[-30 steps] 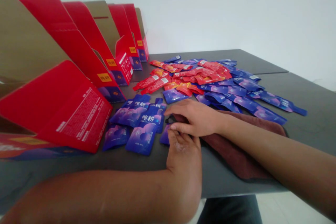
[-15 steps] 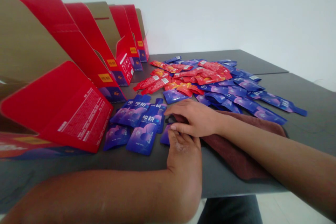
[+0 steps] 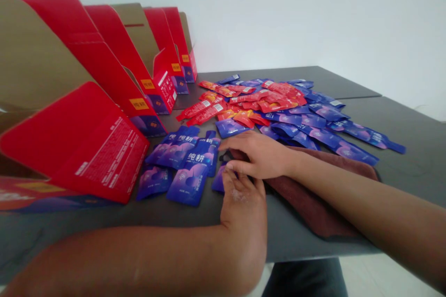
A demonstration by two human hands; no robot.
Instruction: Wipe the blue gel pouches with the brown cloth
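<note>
My left hand (image 3: 242, 197) rests low over the grey table, its fingers stretched forward with the tips hidden beneath my other hand. Crossing over it, my right hand (image 3: 259, 154) has its thumb and index finger apart, the thumb lying against the left fingers. A blue-purple pouch (image 3: 218, 181) shows partly beside and under the hands. Just left of them, several blue pouches (image 3: 188, 178) lie overlapped on the table. A brown cloth pad (image 3: 322, 204) with a dark edge extends beneath the right wrist and forearm. No object is visible in either hand.
Red cartons (image 3: 109, 144) with raised flaps stand in a row along the left. Toward the back, a heap of red pouches (image 3: 275, 97) and blue pouches (image 3: 320, 123) covers part of the table (image 3: 411, 167). A white wall (image 3: 313, 18) rises behind.
</note>
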